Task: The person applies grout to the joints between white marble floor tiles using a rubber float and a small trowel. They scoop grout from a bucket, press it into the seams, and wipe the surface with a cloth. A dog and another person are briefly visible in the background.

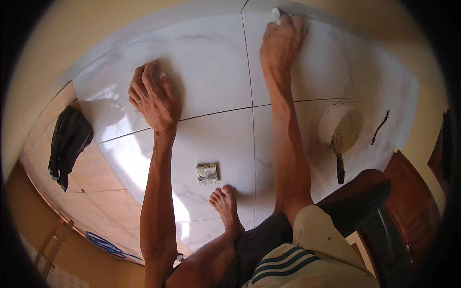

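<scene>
Over the large white marbled floor tiles (211, 62), my right hand (283, 43) reaches to the far edge near the wall. Its fingers are closed on a small white piece (276, 14), mostly hidden, whose kind I cannot make out. My left hand (156, 98) rests on the far left tile with bent fingers slightly apart, and a whitish smear shows by its thumb. A white tub (332, 117) stands right of my right forearm. A smeared putty knife (340, 163) leans out of it. Close to my bare foot lies a small square, patterned grey piece (207, 174).
A black crumpled bag or cloth (70, 144) lies at left on pinkish tiles (96, 170). A thin dark strip (380, 127) lies right of the tub. A blue hose (108, 245) and a wooden ladder (54, 247) are at lower left, a brown door (410, 197) at lower right.
</scene>
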